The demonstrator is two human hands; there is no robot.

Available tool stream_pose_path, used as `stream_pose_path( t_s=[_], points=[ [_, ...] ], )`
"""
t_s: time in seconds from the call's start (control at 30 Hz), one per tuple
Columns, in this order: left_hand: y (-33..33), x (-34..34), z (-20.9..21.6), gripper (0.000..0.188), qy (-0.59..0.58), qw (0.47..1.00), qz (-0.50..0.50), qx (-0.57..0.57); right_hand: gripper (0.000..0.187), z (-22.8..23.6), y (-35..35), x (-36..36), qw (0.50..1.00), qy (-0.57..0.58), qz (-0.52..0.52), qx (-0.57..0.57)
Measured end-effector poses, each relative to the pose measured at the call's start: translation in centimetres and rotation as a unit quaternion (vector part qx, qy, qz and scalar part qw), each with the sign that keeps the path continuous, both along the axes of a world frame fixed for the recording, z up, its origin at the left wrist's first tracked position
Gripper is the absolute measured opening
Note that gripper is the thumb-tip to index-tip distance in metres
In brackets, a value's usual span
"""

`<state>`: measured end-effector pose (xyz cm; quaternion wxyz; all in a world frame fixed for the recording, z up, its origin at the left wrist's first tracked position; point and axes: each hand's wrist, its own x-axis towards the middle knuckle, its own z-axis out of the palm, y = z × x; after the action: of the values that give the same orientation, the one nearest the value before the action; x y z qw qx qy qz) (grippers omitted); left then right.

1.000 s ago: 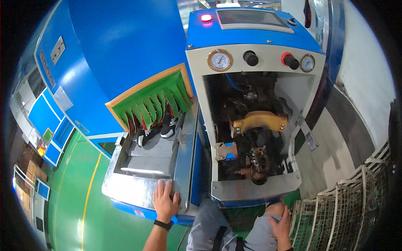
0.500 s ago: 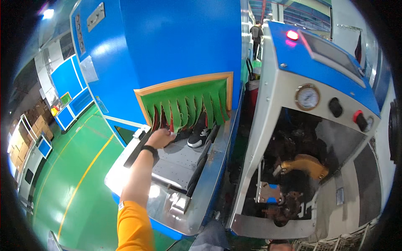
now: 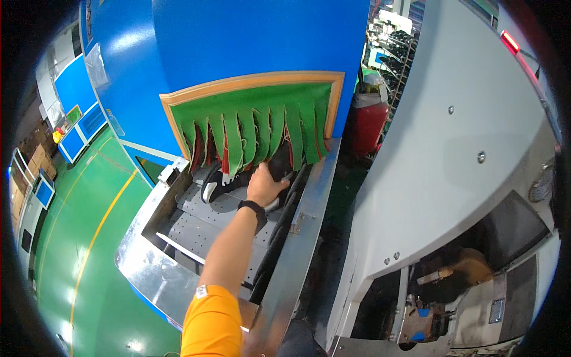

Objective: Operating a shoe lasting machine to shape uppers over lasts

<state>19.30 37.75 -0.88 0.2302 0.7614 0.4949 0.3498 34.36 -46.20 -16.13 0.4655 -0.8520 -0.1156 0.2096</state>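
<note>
Left grip (image 3: 264, 185) seemingly clasps a shoe (image 3: 278, 165) under frayed strips (image 3: 248, 140).

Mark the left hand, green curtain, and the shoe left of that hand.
Left hand (image 3: 264, 188): head view, back of the hand.
Green curtain (image 3: 247, 134): head view, a middle strip.
Shoe (image 3: 219, 185): head view, dark upper near toe.
</note>
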Motion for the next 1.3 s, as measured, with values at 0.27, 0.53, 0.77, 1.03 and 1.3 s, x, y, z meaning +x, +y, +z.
stream_pose_path(
  t_s=[0.27, 0.53, 0.77, 1.03, 1.3],
  points=[
    [-15.1, -16.4, 5.0, 0.074, -0.184, 0.969, -0.050, -0.157, 0.073, 15.1, 11.5, -6.4, 0.943, -0.165, 0.039, -0.286],
    [-41.7, -21.3, 5.7, 0.064, -0.431, 0.769, -0.177, -0.437, 0.073, 19.7, 16.9, -13.7, 0.869, 0.004, 0.339, 0.359],
    [-55.9, -14.2, 13.1, 0.040, -0.401, 0.672, -0.285, -0.553, 0.097, 24.8, 17.7, -16.9, 0.848, 0.025, 0.327, 0.417],
    [-58.4, -13.0, 4.4, 0.023, 0.036, 0.945, -0.310, -0.101, 0.101, 24.1, 11.2, -17.2, 0.930, -0.248, 0.231, 0.140],
    [-59.5, -13.6, 5.6, 0.024, -0.132, 0.902, -0.383, -0.153, 0.121, 24.9, 10.2, -13.0, 0.852, 0.285, 0.055, 0.435]
  ],
)
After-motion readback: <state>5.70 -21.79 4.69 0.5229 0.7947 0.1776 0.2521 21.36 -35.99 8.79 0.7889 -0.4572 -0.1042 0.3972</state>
